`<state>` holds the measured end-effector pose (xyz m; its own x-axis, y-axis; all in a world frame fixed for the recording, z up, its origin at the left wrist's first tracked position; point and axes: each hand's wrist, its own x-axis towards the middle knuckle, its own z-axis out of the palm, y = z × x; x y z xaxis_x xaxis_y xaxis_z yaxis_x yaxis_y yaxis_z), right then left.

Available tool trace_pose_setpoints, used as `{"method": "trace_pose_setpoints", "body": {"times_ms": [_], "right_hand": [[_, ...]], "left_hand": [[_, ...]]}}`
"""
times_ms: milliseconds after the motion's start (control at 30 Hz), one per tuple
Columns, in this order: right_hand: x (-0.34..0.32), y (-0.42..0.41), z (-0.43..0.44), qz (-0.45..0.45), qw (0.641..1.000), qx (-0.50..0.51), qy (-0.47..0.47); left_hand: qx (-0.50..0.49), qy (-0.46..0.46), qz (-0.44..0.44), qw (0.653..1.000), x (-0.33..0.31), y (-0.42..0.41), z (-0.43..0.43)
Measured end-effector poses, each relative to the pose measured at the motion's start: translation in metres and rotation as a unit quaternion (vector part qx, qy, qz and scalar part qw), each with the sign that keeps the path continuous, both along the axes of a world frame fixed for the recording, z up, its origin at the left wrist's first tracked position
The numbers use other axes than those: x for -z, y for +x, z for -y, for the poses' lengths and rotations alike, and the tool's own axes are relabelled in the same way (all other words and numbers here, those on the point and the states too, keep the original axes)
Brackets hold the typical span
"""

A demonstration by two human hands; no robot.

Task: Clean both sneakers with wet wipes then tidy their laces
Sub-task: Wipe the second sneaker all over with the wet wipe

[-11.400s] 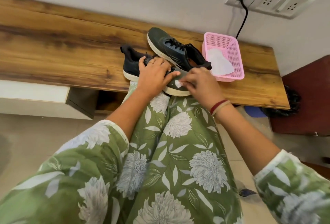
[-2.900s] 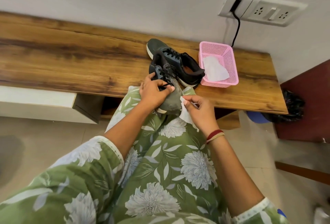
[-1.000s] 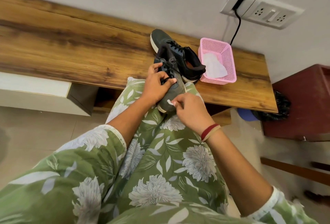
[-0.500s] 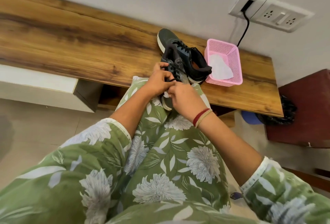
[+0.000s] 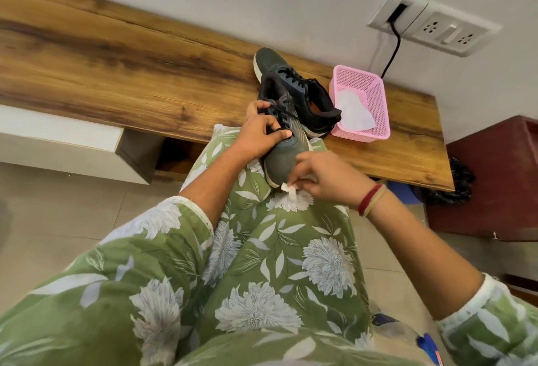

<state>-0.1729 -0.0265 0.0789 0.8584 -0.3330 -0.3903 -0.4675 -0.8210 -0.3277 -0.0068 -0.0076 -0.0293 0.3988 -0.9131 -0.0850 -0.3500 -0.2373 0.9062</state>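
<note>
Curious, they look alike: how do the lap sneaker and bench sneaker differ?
The left hand grips the lap sneaker, the right hand pinches a wipe at its toe; the bench sneaker lies unheld. The lap sneaker points toe-first at the person, the bench sneaker at the wall. Both dark.

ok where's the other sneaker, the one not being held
Head view: the other sneaker lies on the shelf by the wall, behind the held sneaker, with the basket just right of it.
</note>
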Motion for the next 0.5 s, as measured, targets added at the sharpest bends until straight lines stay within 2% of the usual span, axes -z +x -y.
{"method": "trace_pose_setpoints", "body": {"times_ms": [67,133,167,300,500], "right_hand": [[-0.001,0.006,0.01,0.087,0.988,0.112,0.068],[0.009,0.022,0.014,0.173,0.962,0.209,0.036],[0.016,0.03,0.012,0.164,0.963,0.214,0.0],[0.043,0.036,-0.009,0.069,0.989,0.081,-0.104],[0.033,-0.002,0.002,0.08,0.994,-0.006,-0.074]], "left_hand": [[0.004,-0.002,0.001,1.0,0.0,0.001,0.001],[0.006,-0.009,-0.006,1.0,0.001,0.001,0.001],[0.002,-0.014,-0.012,1.0,0.002,0.001,0.002],[-0.022,-0.016,-0.028,0.999,0.003,0.001,0.003],[-0.002,-0.004,0.008,1.0,0.0,-0.002,0.0]]}}
